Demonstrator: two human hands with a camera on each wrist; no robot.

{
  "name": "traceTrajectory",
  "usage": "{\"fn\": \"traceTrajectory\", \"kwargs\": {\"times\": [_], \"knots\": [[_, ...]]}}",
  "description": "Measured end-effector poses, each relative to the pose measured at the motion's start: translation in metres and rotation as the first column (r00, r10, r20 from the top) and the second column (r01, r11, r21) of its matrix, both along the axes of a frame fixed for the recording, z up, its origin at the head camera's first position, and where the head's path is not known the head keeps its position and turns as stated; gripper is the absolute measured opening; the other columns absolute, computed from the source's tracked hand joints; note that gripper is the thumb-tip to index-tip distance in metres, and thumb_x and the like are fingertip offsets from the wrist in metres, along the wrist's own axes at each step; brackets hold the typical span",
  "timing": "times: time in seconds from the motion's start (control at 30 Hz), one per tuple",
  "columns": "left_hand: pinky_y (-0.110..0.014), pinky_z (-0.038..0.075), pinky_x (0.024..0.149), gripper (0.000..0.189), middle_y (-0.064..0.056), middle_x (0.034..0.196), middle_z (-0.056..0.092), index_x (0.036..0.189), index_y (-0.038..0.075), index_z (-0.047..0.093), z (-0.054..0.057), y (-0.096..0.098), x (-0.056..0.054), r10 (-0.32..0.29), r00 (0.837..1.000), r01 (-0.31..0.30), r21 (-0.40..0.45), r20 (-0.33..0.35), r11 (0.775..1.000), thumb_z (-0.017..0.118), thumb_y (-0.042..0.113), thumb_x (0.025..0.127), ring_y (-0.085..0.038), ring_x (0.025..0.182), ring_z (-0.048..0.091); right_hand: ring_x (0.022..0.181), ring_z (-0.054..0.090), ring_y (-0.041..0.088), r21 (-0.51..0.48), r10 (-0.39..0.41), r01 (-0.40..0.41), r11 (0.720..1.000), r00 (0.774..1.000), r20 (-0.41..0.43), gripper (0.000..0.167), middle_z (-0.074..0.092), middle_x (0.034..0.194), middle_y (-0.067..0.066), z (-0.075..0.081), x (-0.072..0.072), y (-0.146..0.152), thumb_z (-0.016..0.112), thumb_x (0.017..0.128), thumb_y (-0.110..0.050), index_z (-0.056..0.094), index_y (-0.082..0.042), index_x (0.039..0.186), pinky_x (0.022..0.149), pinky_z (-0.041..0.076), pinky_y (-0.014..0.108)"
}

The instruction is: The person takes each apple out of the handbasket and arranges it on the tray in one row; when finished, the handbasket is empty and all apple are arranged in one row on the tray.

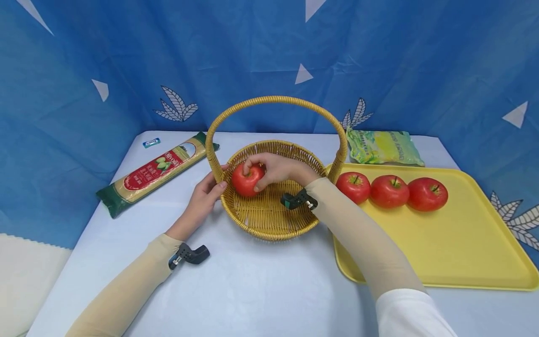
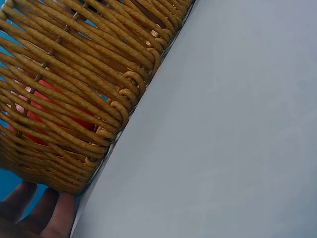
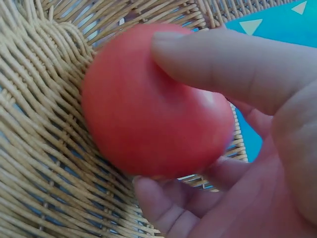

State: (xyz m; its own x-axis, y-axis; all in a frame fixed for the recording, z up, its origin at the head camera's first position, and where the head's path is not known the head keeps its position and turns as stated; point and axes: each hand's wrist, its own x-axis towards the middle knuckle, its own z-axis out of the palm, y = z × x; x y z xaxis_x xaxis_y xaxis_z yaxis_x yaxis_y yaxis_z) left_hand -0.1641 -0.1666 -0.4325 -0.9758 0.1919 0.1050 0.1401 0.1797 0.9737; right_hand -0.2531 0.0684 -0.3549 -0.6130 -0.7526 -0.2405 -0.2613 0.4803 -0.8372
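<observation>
A round wicker basket [image 1: 273, 231] with a tall arched handle stands on the table. Inside its left part is a red apple [image 1: 242, 184], gripped by my right hand [image 1: 275, 168] with curled fingers and thumb. The right wrist view shows this apple [image 3: 148, 114] close to the woven wall, thumb and fingers on opposite sides. My left hand [image 1: 205, 196] holds the basket's left side by the handle's base. In the left wrist view, its fingers [image 2: 58, 215] touch the outer weave, and red shows through the gaps.
Three red apples [image 1: 389, 191] sit in a row on a yellow tray [image 1: 442, 252] at the right. A green-yellow packet [image 1: 385, 147] lies behind the tray. Left of the basket lies a pasta packet [image 1: 151, 175], with a small blue-green wrapper [image 1: 151, 142] near the back edge.
</observation>
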Motion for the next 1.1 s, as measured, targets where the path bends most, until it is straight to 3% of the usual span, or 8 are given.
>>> {"fn": "traceTrajectory", "kwargs": {"times": [0.47,0.77,1.1], "knots": [[-0.014,0.056,0.089,0.050,-0.018,0.159,0.043,0.156,0.012,0.040,0.0026,0.0004,0.0002,-0.004,1.000,0.004,0.023,-0.010,1.000,0.050,0.018,0.107,-0.036,0.137,0.050,0.126,0.054,0.026,-0.048,0.043,-0.044,0.998,0.999,-0.022,0.044,0.056,0.139,0.010,-0.0035,0.0022,-0.0012,0.078,0.082,-0.008,0.062,-0.011,0.123,0.108,0.050,0.039],[-0.015,0.056,0.088,0.050,-0.020,0.157,0.044,0.156,0.012,0.040,0.0041,0.0004,0.0010,-0.004,1.000,0.004,0.015,-0.001,1.000,0.049,0.018,0.107,-0.035,0.135,0.050,0.126,0.053,0.026,-0.051,0.064,-0.059,0.997,0.994,0.088,0.053,0.055,0.141,0.009,-0.0055,0.0020,-0.0020,0.075,0.083,-0.004,0.061,-0.013,0.134,0.106,0.052,0.039],[-0.014,0.056,0.087,0.051,-0.021,0.156,0.046,0.156,0.012,0.039,0.0021,-0.0008,0.0003,0.004,1.000,-0.004,-0.003,0.002,1.000,0.049,0.020,0.107,-0.037,0.136,0.051,0.123,0.054,0.026,-0.053,0.057,-0.052,0.997,0.993,0.105,0.042,0.057,0.137,0.011,-0.0037,0.0030,-0.0034,0.075,0.078,0.001,0.065,-0.009,0.118,0.104,0.053,0.038]]}}
